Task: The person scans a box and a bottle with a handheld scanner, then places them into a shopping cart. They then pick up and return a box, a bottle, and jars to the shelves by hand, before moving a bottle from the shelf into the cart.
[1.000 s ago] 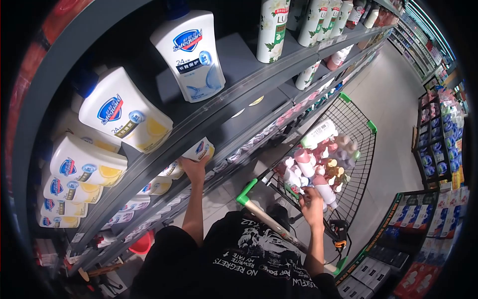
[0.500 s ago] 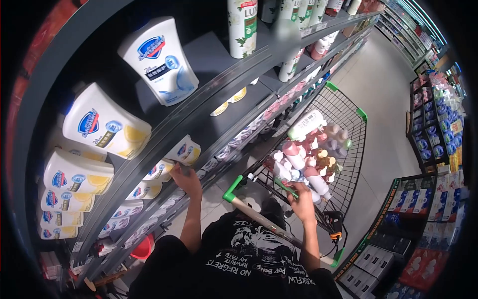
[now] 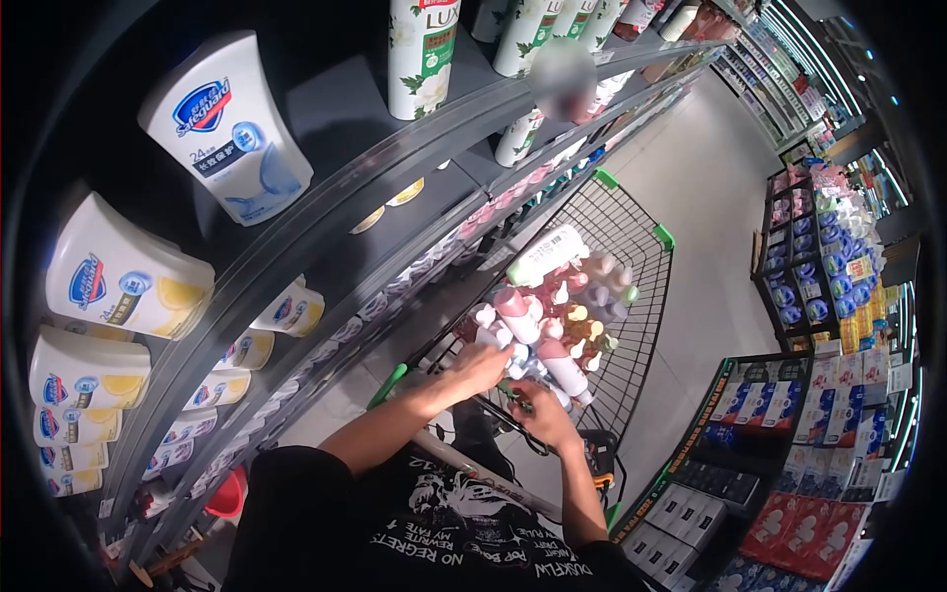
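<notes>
My left hand reaches over the cart's near end, fingers bent against pale bottles at the front of the load; what they grip is hidden. Close beside it, my right hand is closed around a narrow green object, whose kind I cannot make out. Under and beyond both hands, the wire shopping cart holds several pump bottles, among them a pink bottle. A large white bottle with a green end lies on its side at the far end of the load.
The shelf on the left carries white Safeguard bottles and Lux bottles. Boxed goods stand close on the right. A display of blue packs is farther along the aisle floor. A red basin sits at lower left.
My left hand has left the white-and-yellow bottle on the shelf and moved right to the cart; that bottle stays on the shelf. My right hand still holds the green object. The view has turned right.
</notes>
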The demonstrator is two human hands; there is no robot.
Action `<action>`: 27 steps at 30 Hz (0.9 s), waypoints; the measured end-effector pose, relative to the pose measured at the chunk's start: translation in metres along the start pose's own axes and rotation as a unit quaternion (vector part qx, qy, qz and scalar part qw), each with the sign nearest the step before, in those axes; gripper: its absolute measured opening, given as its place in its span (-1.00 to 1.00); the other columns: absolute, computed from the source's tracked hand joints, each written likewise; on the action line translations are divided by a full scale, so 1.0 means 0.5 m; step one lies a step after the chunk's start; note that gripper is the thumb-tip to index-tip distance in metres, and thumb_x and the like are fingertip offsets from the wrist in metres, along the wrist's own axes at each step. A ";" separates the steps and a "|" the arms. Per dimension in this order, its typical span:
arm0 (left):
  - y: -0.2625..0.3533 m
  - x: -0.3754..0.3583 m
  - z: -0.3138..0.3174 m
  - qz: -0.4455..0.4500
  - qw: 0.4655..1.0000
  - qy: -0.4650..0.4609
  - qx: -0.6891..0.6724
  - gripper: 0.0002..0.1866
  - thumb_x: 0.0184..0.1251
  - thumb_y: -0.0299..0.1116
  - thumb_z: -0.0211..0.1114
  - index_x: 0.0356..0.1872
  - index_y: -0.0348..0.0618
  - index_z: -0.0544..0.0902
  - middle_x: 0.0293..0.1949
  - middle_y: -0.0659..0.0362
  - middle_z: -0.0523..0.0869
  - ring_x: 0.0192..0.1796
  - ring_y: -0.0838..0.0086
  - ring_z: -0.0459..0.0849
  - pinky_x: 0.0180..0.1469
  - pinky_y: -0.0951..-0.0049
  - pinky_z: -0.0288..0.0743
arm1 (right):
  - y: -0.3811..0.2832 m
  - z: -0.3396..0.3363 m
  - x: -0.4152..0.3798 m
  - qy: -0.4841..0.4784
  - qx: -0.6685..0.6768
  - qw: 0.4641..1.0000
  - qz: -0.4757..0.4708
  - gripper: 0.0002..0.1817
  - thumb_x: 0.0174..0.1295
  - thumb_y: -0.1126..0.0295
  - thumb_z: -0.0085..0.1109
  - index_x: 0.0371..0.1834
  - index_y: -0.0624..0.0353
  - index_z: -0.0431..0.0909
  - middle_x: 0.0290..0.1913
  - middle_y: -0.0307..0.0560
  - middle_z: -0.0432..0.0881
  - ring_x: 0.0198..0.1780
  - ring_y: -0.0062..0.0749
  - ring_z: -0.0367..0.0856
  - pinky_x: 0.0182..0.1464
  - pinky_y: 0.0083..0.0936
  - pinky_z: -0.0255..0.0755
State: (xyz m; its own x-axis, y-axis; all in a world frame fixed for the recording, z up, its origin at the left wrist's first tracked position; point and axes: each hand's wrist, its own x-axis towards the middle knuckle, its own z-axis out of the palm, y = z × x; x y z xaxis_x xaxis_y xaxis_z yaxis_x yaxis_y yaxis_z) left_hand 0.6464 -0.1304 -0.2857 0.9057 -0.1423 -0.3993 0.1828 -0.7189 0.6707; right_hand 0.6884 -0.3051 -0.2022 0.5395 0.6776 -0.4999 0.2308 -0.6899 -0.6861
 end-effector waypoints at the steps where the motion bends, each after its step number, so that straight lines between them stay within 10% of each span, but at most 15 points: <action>1: -0.008 -0.006 0.026 -0.041 0.990 -0.129 0.042 -0.64 0.10 -0.38 0.27 -0.03 -0.22 0.63 -0.16 -0.13 0.72 -0.12 -0.01 0.73 -0.11 0.10 0.63 | 0.025 -0.015 0.003 0.003 -0.039 0.999 -0.012 -0.60 0.14 0.52 0.27 0.08 0.33 0.53 -0.14 0.15 0.70 -0.09 -0.16 0.71 -0.01 -0.34 0.54; 4: -0.007 -0.020 0.003 -0.046 0.992 -0.116 -0.012 -0.77 0.04 -0.37 0.24 -0.33 -0.22 0.77 -0.24 -0.14 0.76 -0.19 -0.05 0.76 -0.11 0.11 0.65 | 0.081 -0.051 0.027 0.003 -0.003 0.999 0.047 -0.62 0.14 0.48 0.26 0.04 0.34 0.55 -0.13 0.18 0.70 -0.09 -0.06 0.70 0.00 -0.29 0.54; 20: 0.035 0.069 0.005 -0.087 0.972 -0.218 0.014 -0.59 0.19 -0.16 0.17 -0.15 -0.29 0.75 -0.09 -0.22 0.71 0.00 -0.07 0.70 0.14 0.07 0.54 | 0.234 -0.087 0.377 0.015 -0.326 0.945 0.015 -0.42 0.18 0.42 0.16 0.32 0.14 0.30 0.30 0.16 0.32 0.33 0.15 0.34 0.29 -0.05 0.35; 27: 0.053 0.120 -0.001 -0.082 0.977 -0.198 -0.005 -0.61 0.25 -0.13 0.15 -0.27 -0.29 0.74 -0.08 -0.18 0.63 -0.02 -0.10 0.66 0.11 0.02 0.52 | 0.310 -0.128 0.579 -0.018 -0.460 0.887 -0.031 -0.51 0.35 0.34 0.00 0.37 0.01 0.31 0.47 -0.04 0.22 0.53 -0.15 0.09 0.42 0.03 0.13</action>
State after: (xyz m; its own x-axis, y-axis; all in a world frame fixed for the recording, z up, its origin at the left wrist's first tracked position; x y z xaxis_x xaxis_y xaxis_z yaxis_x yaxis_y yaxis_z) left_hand 0.7058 -0.1579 -0.2916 0.6447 -0.2794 -0.7116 0.3184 -0.7481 0.5822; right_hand 0.9321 -0.2321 -0.4197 0.4800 0.7177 -0.5045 0.8315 -0.5555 0.0009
